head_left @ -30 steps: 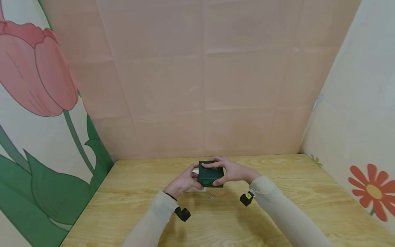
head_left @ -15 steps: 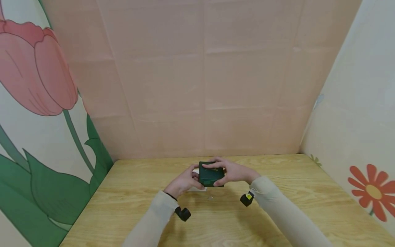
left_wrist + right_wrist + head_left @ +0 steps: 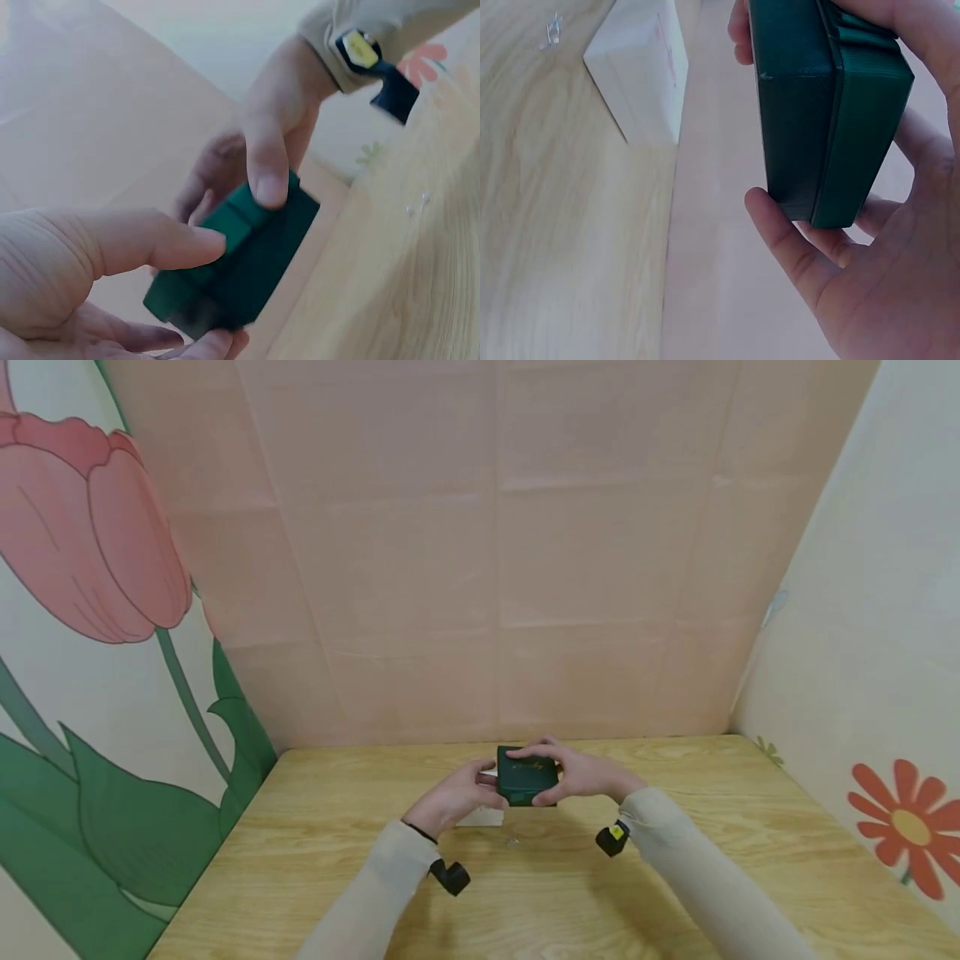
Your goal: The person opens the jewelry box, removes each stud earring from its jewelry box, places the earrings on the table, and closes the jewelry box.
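Both hands hold a shut green box [image 3: 527, 777] above the table [image 3: 675, 860]. The left hand [image 3: 453, 795] and right hand [image 3: 581, 774] curl around its ends. A white box [image 3: 641, 75] lies below. Apparently, opening has not begun.

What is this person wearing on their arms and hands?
Both arms are in long, pale beige sleeves. The left hand and right hand are bare, with no gloves. A small black camera is strapped at each wrist; the right one bears a yellow mark. A thin dark band circles the left wrist.
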Demonstrator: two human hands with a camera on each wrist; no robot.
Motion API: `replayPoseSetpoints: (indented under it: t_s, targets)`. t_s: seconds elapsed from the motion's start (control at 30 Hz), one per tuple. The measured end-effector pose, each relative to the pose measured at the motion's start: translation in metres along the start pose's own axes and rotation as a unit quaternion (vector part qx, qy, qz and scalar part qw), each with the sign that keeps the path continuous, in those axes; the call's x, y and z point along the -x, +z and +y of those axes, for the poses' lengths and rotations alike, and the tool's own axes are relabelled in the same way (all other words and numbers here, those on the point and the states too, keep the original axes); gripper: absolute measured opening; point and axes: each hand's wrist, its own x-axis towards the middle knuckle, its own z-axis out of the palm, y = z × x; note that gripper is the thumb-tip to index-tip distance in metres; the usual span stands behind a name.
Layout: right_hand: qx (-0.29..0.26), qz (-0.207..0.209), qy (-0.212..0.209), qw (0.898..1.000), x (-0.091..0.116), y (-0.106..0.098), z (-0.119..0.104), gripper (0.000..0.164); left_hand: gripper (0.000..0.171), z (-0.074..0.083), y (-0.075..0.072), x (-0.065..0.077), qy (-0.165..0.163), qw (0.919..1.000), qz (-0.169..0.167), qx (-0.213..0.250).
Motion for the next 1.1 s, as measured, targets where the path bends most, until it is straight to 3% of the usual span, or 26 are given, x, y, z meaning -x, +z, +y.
replayPoseSetpoints:
  t_s: [0.23,0.4,0.63,1.0,1.1]
  targets:
    - [-0.007,0.030,0.010,0.999,0.003,-0.016,0.008,0.075,0.064,0.015,0.015,-0.006,0.017,0.9995,0.023,-0.012]
    - [-0.012,0.040,0.021,0.999,0.002,-0.022,0.015,0.075,0.056,0.021,0.023,-0.016,0.003,0.9984,0.053,-0.016]
    - [-0.021,0.036,0.042,0.998,0.001,-0.024,0.028,0.072,0.069,0.025,0.030,-0.025,-0.036,0.9951,0.080,-0.044]
    - [0.001,0.000,0.104,0.995,-0.001,-0.012,0.061,0.077,0.056,0.008,0.044,-0.041,-0.049,0.9985,0.025,-0.002]
    - [0.010,-0.009,0.111,0.994,-0.002,-0.008,0.067,0.078,0.056,0.002,0.047,-0.043,-0.058,0.9981,0.009,-0.018]
